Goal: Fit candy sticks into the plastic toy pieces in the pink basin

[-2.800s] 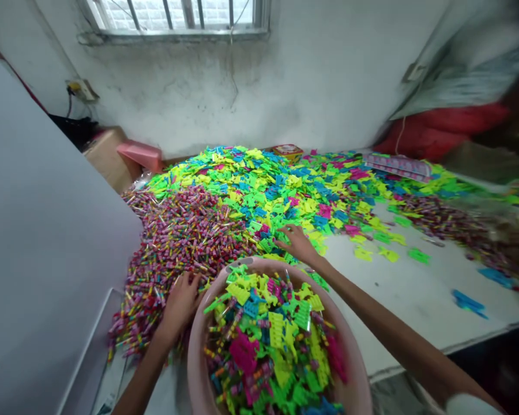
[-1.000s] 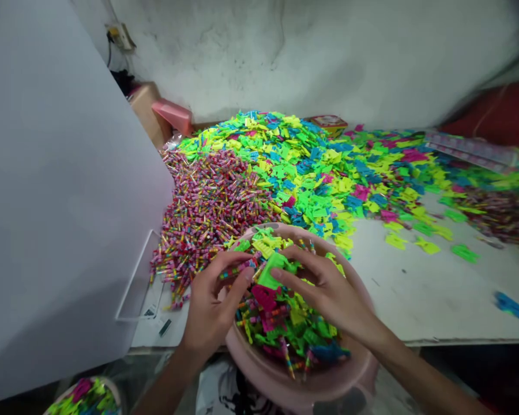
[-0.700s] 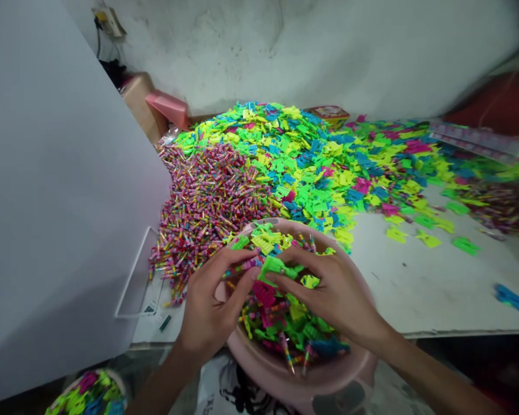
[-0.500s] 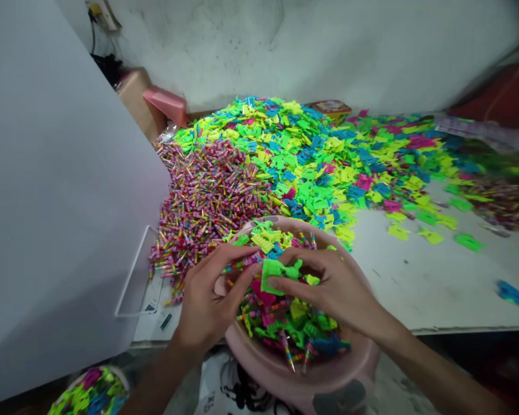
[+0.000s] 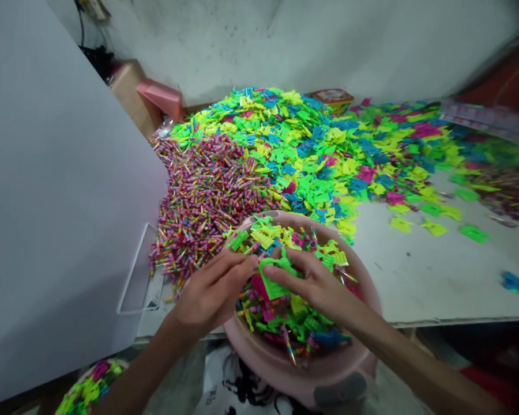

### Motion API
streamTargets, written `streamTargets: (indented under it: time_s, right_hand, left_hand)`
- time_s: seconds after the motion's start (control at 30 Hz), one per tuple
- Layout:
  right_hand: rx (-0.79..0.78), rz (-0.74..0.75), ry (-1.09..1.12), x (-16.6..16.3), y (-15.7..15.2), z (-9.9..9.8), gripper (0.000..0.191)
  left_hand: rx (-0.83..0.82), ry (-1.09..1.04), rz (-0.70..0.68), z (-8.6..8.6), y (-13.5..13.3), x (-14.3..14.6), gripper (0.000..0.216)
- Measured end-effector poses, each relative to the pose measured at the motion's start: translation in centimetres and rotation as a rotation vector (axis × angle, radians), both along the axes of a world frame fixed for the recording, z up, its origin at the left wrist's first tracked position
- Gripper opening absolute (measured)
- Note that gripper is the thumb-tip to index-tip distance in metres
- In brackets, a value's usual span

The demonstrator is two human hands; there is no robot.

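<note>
My right hand (image 5: 318,285) pinches a green plastic piece (image 5: 273,278) above a pink basin (image 5: 363,369) full of coloured plastic pieces and small sticks. My left hand (image 5: 211,291) is closed at the basin's left rim, its fingertips meeting the green piece; whatever it pinches is hidden. On the white table (image 5: 436,282) lie a heap of neon plastic pieces (image 5: 320,150) and a heap of multicoloured sticks (image 5: 203,196).
A large grey-white panel (image 5: 56,202) stands at the left. Behind the heaps are a cardboard box (image 5: 127,92), a pink container (image 5: 160,99) and a small tin (image 5: 331,98). Another basin of pieces (image 5: 86,389) sits low on the left. Loose pieces dot the right of the table.
Both hands left the heaps on the table and came together over the basin. My right hand picked up a green piece; my left hand's fingers closed against it.
</note>
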State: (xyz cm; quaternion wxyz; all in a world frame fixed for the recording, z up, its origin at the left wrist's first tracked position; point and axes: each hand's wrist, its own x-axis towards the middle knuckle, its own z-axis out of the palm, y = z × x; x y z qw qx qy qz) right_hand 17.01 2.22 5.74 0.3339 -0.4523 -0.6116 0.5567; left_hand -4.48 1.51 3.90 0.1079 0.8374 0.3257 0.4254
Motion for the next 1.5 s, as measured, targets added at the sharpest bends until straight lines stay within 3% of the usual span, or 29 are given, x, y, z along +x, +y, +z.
streamTargets:
  time_s: [0.17,0.27,0.37,0.5,0.57,0.8,0.97,1.1,1.2,1.27,1.37,1.5]
  right_hand:
    - [0.030,0.002,0.026,-0.3,-0.3,-1.5,0.022]
    - [0.032,0.021,0.029,-0.4,-0.4,-2.0,0.024]
    - [0.072,-0.047,-0.009,-0.7,-0.3,-2.6,0.026]
    - [0.115,-0.115,-0.028,-1.0,-0.1,-2.8,0.024]
    - [0.086,-0.108,-0.007,-1.0,-0.2,-2.8,0.024]
    - [-0.013,-0.181,0.071,-1.4,-0.7,-4.0,0.027]
    - [-0.046,-0.234,0.045,-1.4,-0.7,-4.9,0.033]
    - [0.024,-0.249,0.030,-0.5,-0.3,-3.9,0.028]
    - [0.165,-0.155,-0.105,2.3,1.2,-2.5,0.028]
    - [0.288,-0.171,-0.251,5.5,3.4,-2.4,0.033]
    - [0.427,-0.459,-0.455,11.1,8.6,-4.6,0.038]
    - [0.462,-0.558,-0.537,15.3,16.3,-10.5,0.033]
  left_hand:
    - [-0.120,-0.086,0.003,-1.4,0.3,-0.3,0.027]
    - [-0.108,-0.054,-0.020,-1.8,0.3,-0.3,0.026]
    - [-0.085,0.106,0.061,-1.9,0.0,0.3,0.027]
    - [-0.060,0.387,0.274,-1.8,-0.5,1.8,0.065]
    - [-0.029,0.418,0.316,-2.0,-0.7,2.2,0.069]
    - [0.123,0.473,0.218,-3.3,-0.2,1.7,0.050]
    - [0.196,0.450,0.242,-4.0,-0.4,2.8,0.034]
    - [0.139,0.367,0.199,-3.2,-0.3,3.5,0.030]
    - [0.007,0.261,0.058,-2.8,1.5,1.3,0.042]
    - [-0.116,0.190,0.138,-3.8,4.0,-1.3,0.041]
    - [-0.306,0.213,0.541,-7.6,9.0,-4.5,0.046]
    - [-0.316,0.271,0.599,-12.6,13.2,-4.8,0.050]
